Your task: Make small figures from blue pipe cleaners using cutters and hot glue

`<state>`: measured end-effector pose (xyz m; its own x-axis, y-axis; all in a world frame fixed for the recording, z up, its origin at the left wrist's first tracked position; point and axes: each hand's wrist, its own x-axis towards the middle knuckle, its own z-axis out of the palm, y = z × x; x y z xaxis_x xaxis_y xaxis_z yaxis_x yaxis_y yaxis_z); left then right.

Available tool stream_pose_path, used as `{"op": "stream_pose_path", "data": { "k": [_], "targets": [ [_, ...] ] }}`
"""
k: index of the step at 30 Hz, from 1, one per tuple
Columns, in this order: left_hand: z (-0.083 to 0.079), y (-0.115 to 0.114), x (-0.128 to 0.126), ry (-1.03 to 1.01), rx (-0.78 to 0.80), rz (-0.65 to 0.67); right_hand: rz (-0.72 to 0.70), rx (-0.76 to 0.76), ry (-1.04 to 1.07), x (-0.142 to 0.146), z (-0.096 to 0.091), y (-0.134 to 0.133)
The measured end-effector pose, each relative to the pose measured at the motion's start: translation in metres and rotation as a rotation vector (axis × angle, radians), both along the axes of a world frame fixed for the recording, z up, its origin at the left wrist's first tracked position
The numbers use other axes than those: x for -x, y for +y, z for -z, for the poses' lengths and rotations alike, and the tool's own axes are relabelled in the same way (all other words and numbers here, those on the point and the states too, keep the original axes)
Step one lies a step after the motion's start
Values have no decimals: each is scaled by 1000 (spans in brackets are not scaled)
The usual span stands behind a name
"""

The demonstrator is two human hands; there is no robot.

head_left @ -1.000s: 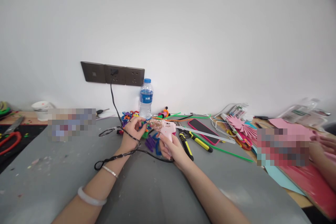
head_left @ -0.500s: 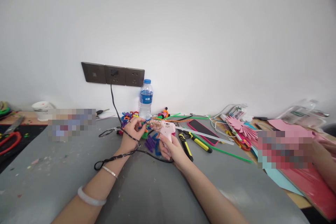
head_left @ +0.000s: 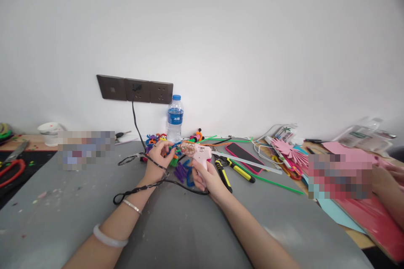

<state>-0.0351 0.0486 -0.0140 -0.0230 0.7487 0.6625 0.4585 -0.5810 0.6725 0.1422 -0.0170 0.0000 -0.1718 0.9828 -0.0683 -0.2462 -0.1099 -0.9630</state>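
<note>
My right hand (head_left: 206, 178) is wrapped round the grip of a pink hot glue gun (head_left: 199, 154) with a clear glue stick trailing out its back to the right. Its nozzle points left at a small blue and green pipe-cleaner piece (head_left: 173, 151) pinched in the fingers of my left hand (head_left: 158, 159). The gun's black cord (head_left: 151, 176) loops over my left wrist and runs up to the wall socket (head_left: 136, 89). Both hands hover just above the grey table (head_left: 78, 206).
Purple and blue pipe-cleaner bits (head_left: 183, 172) lie under the hands. Yellow-handled pliers (head_left: 232, 169), a pink-cased phone (head_left: 244, 156) and green sticks lie to the right. A water bottle (head_left: 175, 118) stands at the wall. Another person's hand (head_left: 386, 180) rests on pink paper at right. Red-handled scissors (head_left: 11, 168) lie far left.
Hardly anything has moved: the glue gun's nozzle has stayed at the piece in my left fingers. The other person's hand at the right has shifted slightly.
</note>
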Motion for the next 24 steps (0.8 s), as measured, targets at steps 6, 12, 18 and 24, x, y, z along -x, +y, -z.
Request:
{"op": "stream_pose_path", "data": {
  "k": [6,12,18,24],
  "targets": [
    [-1,0,0,-6,-8,-1,0,-9,-12,-2,2,3],
    [-1,1,0,-7,-17,-7,8,-19,-31,-4,1,4],
    [-1,0,1,0,-16,-3,21,-13,-38,-5,2,5],
    [-1,-1,0,14,-21,2,56,-7,-52,-6,3,8]
  ]
}}
